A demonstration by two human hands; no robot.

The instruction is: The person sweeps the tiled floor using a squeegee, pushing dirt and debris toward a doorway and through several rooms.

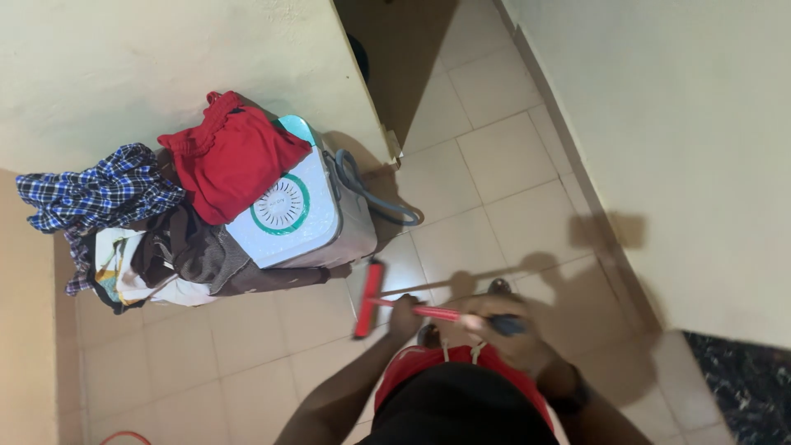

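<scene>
Tiled corridor floor (494, 165), cream walls. Person is gripping a red floor squeegee (370, 298): left hand (405, 313) clenched low on the shaft for steering, right hand (486, 324) wrapped around the dark grip. Head is resting beside a small white washing machine (301, 216) carrying 1 red garment (231, 156).

One label in view: round emblem (280, 206) on the white top panel of the small washing machine (325, 222), which stands on the tiled floor against the cream wall, left of centre. Shape circular; outer ring teal-green, inner disc white with fine radial ticks and small grey print, too small to make out. A red garment (231, 156) lies just above-left of it, its edge touching the ring. No packages, signs or screens seen.
</scene>
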